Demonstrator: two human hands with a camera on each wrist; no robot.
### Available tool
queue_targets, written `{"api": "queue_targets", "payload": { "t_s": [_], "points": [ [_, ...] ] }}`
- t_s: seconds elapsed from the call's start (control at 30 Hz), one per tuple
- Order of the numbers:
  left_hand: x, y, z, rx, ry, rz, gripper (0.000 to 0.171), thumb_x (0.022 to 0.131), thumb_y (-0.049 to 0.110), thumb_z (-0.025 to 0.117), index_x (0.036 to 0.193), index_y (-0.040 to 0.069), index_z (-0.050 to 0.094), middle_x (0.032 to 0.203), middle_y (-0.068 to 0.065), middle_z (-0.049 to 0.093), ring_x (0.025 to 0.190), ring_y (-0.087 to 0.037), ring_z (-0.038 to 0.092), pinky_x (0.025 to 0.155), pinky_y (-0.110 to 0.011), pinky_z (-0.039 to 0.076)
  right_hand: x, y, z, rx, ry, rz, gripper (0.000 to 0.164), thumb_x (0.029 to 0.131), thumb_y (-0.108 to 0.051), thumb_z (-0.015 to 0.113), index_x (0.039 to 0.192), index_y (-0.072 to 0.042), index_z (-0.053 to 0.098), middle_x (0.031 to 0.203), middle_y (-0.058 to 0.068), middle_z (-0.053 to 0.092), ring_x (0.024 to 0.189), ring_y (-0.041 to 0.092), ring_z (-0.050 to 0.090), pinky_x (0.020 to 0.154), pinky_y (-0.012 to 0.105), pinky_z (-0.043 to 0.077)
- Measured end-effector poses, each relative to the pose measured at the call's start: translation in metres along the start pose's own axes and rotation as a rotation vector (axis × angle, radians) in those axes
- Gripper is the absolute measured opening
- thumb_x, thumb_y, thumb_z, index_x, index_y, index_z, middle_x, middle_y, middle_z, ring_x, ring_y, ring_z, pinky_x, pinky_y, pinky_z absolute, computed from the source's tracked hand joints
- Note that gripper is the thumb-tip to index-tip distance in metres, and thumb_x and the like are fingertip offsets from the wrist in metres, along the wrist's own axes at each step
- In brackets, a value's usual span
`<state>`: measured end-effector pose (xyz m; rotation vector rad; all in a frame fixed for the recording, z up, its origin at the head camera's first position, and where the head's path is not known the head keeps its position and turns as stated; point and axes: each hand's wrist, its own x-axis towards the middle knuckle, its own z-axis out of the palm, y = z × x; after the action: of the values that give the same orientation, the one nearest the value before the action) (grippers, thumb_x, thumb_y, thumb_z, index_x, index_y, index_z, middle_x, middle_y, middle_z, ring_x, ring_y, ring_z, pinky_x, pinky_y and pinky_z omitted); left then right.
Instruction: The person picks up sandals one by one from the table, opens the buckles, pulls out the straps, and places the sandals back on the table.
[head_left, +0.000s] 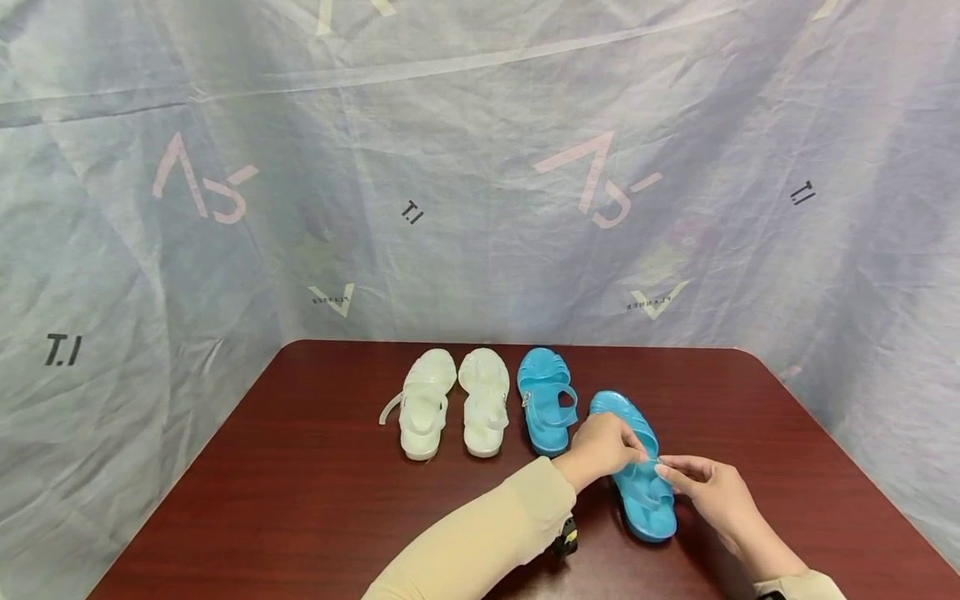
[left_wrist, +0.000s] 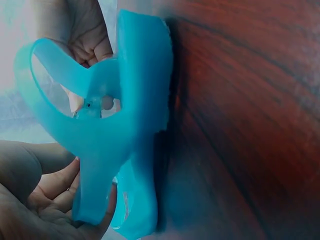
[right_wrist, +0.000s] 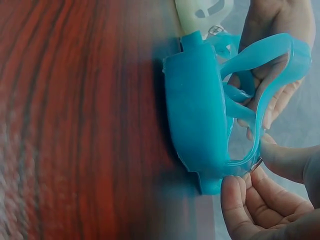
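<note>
A blue jelly sandal (head_left: 647, 500) lies on the table, toe pointing away and a little left. My left hand (head_left: 609, 446) reaches across it from the left and pinches its ankle strap (left_wrist: 92, 175). From the other side my right hand (head_left: 712, 493) pinches the strap near a small metal piece (right_wrist: 257, 162), thumb and fingertips together. The fingertips of both hands nearly meet above the sandal's outer side. In the right wrist view the strap stands up in a loop over the heel.
The other blue sandal (head_left: 546, 400) lies just left of my left hand. Farther left are two whitish sandals (head_left: 483, 402), one with its strap (head_left: 390, 408) sticking out loose. All lie on the dark red table (head_left: 300, 500), with a grey printed cloth (head_left: 480, 208) hanging behind.
</note>
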<state>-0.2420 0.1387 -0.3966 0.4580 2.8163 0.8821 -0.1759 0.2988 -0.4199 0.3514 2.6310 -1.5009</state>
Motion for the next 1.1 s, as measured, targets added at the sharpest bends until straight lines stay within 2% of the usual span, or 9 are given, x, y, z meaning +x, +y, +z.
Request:
{"api": "queue_targets", "payload": {
  "t_s": [0.1, 0.3, 0.4, 0.53, 0.67, 0.8, 0.93, 1.03, 1.1],
  "points": [
    [0.000, -0.005, -0.003, -0.021, 0.021, 0.011, 0.010, 0.085, 0.034, 0.075, 0.077, 0.029, 0.079, 0.073, 0.018, 0.068, 0.066, -0.001, 0.056, 0.052, -0.018, 0.043, 0.001, 0.000, -0.001, 0.004, 0.006, 0.006, 0.059, 0.091, -0.045, 0.064, 0.130, -0.001, 0.060, 0.131, 0.019, 0.060, 0.093, 0.014, 0.069, 0.086, 0.040, 0.054],
    [0.000, -0.023, -0.009, -0.270, 0.071, 0.040, 0.010, 0.086, 0.023, 0.074, 0.084, 0.016, 0.080, 0.077, 0.008, 0.073, 0.068, -0.002, 0.059, 0.054, -0.017, 0.045, 0.000, 0.004, -0.002, 0.039, 0.008, 0.029, 0.062, 0.090, -0.045, 0.065, 0.132, -0.001, 0.058, 0.131, 0.016, 0.061, 0.091, 0.010, 0.069, 0.088, 0.036, 0.054],
    [-0.003, -0.028, -0.012, -0.321, 0.116, 0.059, 0.014, 0.089, 0.023, 0.071, 0.095, 0.014, 0.079, 0.089, 0.006, 0.074, 0.081, -0.005, 0.064, 0.061, -0.017, 0.049, -0.001, 0.005, -0.002, 0.066, -0.004, 0.053, 0.069, 0.089, -0.051, 0.064, 0.135, -0.001, 0.055, 0.131, 0.015, 0.061, 0.094, 0.010, 0.068, 0.089, 0.035, 0.054],
    [-0.007, -0.029, -0.017, -0.297, 0.176, 0.051, 0.023, 0.092, 0.021, 0.067, 0.112, 0.011, 0.074, 0.106, 0.002, 0.073, 0.097, -0.011, 0.067, 0.074, -0.019, 0.053, -0.003, 0.007, -0.003, 0.127, 0.003, 0.096, 0.072, 0.094, -0.053, 0.056, 0.141, 0.001, 0.047, 0.127, 0.007, 0.064, 0.090, -0.004, 0.063, 0.085, 0.025, 0.054],
    [-0.014, -0.027, -0.021, -0.239, 0.187, 0.024, 0.023, 0.092, 0.017, 0.066, 0.114, 0.010, 0.073, 0.109, 0.002, 0.073, 0.101, -0.013, 0.066, 0.078, -0.019, 0.053, -0.004, 0.008, -0.004, 0.166, -0.001, 0.096, 0.066, 0.097, -0.045, 0.054, 0.143, 0.001, 0.043, 0.130, 0.004, 0.062, 0.088, -0.012, 0.058, 0.082, 0.018, 0.053],
    [-0.019, -0.027, -0.022, -0.196, 0.171, 0.006, 0.021, 0.091, 0.017, 0.069, 0.111, 0.011, 0.074, 0.105, 0.003, 0.073, 0.099, -0.012, 0.066, 0.076, -0.019, 0.053, -0.002, 0.008, -0.005, 0.156, -0.015, 0.083, 0.063, 0.096, -0.038, 0.059, 0.143, 0.001, 0.045, 0.139, 0.013, 0.054, 0.088, -0.010, 0.059, 0.082, 0.019, 0.053],
    [-0.023, -0.030, -0.021, -0.180, 0.153, -0.013, 0.022, 0.088, 0.017, 0.072, 0.109, 0.010, 0.075, 0.098, 0.002, 0.073, 0.094, -0.011, 0.066, 0.074, -0.019, 0.053, -0.002, 0.007, -0.005, 0.104, -0.032, 0.076, 0.065, 0.093, -0.040, 0.063, 0.142, 0.000, 0.046, 0.140, 0.016, 0.052, 0.092, -0.011, 0.055, 0.081, 0.018, 0.052],
    [-0.025, -0.034, -0.018, -0.182, 0.143, -0.015, 0.023, 0.085, 0.017, 0.075, 0.107, 0.009, 0.075, 0.096, 0.000, 0.073, 0.091, -0.011, 0.066, 0.074, -0.020, 0.054, -0.002, 0.007, -0.003, 0.068, -0.049, 0.072, 0.069, 0.091, -0.042, 0.065, 0.142, 0.000, 0.046, 0.137, 0.016, 0.056, 0.102, -0.002, 0.056, 0.084, 0.022, 0.053],
    [-0.025, -0.037, -0.016, -0.186, 0.136, -0.021, 0.024, 0.083, 0.018, 0.077, 0.105, 0.008, 0.075, 0.094, 0.000, 0.073, 0.090, -0.011, 0.065, 0.073, -0.019, 0.053, -0.002, 0.007, -0.002, 0.054, -0.063, 0.066, 0.071, 0.091, -0.043, 0.065, 0.143, 0.001, 0.044, 0.137, 0.017, 0.056, 0.111, 0.009, 0.057, 0.087, 0.027, 0.053]
  ]
}}
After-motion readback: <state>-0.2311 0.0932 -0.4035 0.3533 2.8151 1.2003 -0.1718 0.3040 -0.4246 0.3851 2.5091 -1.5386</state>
